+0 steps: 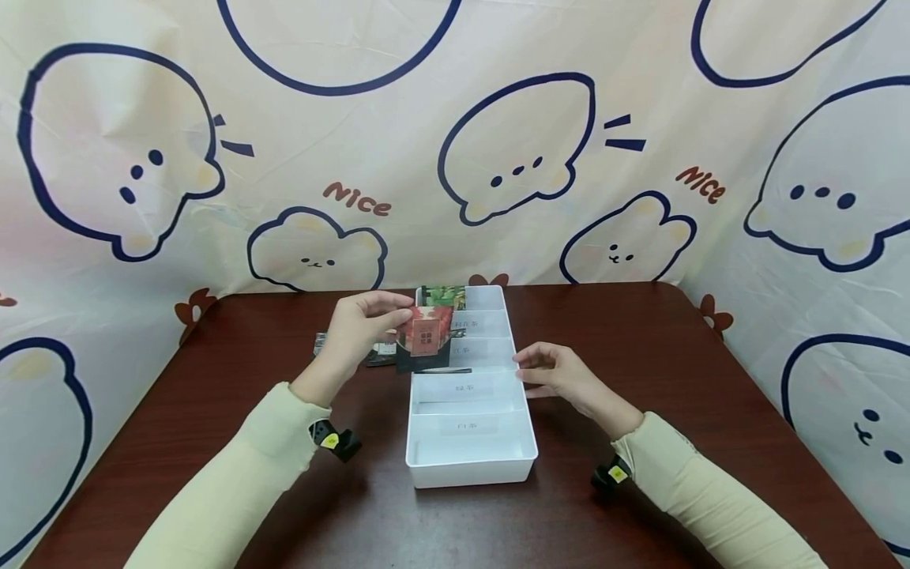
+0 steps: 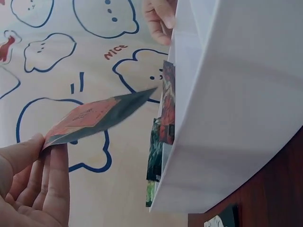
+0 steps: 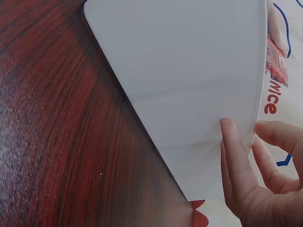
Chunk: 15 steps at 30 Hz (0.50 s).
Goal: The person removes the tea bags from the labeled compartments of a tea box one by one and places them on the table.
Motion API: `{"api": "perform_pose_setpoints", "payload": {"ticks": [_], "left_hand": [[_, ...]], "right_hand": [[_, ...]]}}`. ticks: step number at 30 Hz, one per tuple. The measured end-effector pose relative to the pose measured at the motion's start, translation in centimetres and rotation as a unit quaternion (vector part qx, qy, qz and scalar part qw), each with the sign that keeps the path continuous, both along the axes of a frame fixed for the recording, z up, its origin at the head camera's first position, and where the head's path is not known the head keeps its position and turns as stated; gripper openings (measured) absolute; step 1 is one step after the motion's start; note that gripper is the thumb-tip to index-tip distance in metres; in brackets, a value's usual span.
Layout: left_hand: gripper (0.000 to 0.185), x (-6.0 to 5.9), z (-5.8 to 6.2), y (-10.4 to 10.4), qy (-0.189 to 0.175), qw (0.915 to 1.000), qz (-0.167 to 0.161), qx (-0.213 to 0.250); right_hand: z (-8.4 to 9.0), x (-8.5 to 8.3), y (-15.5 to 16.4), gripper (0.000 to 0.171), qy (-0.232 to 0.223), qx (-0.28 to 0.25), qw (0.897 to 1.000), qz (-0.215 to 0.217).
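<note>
My left hand (image 1: 364,325) pinches a red and black tea packet (image 1: 426,338) between thumb and fingers. It holds the packet up over the left rim of a long white divided box (image 1: 472,472); in the left wrist view, the packet (image 2: 90,118) hangs tilted and apart from the box. My right hand (image 1: 562,375) touches the box's right side near its middle, with fingers (image 3: 229,142) fairly straight along the outer wall and others at the rim. A red packet (image 2: 168,104) and a dark green packet (image 2: 154,151) stick up from the compartments. A leafy green packet (image 1: 444,296) stands in the far one.
Dark packets (image 1: 384,353) lie on the brown table (image 1: 604,514) left of the box, partly hidden by my left hand. Paper labels (image 1: 465,388) mark the compartments. A cartoon-printed cloth (image 1: 412,142) hangs behind the table and at its sides.
</note>
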<state>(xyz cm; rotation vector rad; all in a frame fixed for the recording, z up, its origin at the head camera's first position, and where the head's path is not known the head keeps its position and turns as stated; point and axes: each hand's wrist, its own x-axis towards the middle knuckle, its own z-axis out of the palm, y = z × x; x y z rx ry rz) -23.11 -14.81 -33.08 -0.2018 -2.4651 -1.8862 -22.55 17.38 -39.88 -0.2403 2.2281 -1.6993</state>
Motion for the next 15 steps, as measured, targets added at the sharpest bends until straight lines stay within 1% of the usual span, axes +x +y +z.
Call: {"api": "perform_pose_setpoints", "payload": {"ticks": [3, 7, 15], "left_hand": [[0.033, 0.0, 0.2, -0.6, -0.001, 1.0, -0.001, 0.002], [0.039, 0.1, 0.7, -1.6, -0.001, 0.9999, -0.001, 0.016], [0.037, -0.1, 1.7, -4.3, -0.021, 0.9981, 0.018, 0.055]], "right_hand": [[0.0, 0.0, 0.0, 0.037, 0.0, 0.0, 1.0, 0.0], [0.0, 0.0, -0.1, 0.036, -0.002, 0.0, 1.0, -0.002], [0.1, 0.1, -0.1, 0.036, -0.004, 0.003, 1.0, -0.004]]}}
